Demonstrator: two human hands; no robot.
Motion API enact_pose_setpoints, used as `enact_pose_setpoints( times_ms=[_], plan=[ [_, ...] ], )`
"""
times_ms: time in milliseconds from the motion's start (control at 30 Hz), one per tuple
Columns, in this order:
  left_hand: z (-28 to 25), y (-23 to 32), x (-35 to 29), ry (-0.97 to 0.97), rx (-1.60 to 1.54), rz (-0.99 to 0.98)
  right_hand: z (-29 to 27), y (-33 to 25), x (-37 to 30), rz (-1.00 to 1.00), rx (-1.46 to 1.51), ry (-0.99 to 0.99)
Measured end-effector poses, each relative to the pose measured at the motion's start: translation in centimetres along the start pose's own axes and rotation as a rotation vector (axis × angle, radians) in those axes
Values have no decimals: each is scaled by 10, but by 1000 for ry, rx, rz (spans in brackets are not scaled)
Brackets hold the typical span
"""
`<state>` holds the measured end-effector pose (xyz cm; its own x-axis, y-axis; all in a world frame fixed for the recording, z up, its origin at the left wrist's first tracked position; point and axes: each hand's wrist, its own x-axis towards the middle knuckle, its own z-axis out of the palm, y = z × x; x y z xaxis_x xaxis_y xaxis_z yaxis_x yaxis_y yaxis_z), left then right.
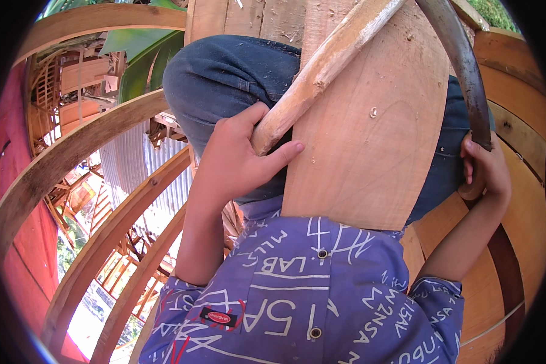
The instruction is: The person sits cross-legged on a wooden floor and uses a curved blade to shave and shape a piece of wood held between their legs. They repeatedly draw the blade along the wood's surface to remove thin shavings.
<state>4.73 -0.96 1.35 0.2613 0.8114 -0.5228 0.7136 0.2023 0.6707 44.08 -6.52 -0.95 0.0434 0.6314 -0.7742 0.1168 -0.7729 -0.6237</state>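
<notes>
Framed by curved brown wooden ribs (112, 227). Wearing white-lettered purple shirt (370, 273), red-black label (218, 317) below left fingers (253, 115). Clamping right fingers (469, 162) round dark curved bar (467, 67); spreading left thumb (285, 155) beside pale wooden stick (316, 79), cannot tell if gripping; with tan plank (370, 145) between.

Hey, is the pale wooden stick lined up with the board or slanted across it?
Slanted. The pale stick runs diagonally across the board, its lower end at the left hand, the rest leading to the upper right.
</notes>
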Motion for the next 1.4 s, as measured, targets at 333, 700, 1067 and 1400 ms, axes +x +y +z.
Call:
enact_pose_setpoints(
  times_ms=[333, 700, 1067, 1400],
  plan=[
    [-14, -1, 0, -212, -6, -42, 39, 0, -15, -167, -293, 307],
    [10, -8, -24, -356, -381, -103, 100, -19, -25, -617, -709, 465],
    [8, -13, -18, -398, -282, -131, 121, -25, -18, -581, -994, 542],
    [19, -11, -18, -280, -259, -53, 108, -22, -13, -564, -1004, 572]
  ],
)
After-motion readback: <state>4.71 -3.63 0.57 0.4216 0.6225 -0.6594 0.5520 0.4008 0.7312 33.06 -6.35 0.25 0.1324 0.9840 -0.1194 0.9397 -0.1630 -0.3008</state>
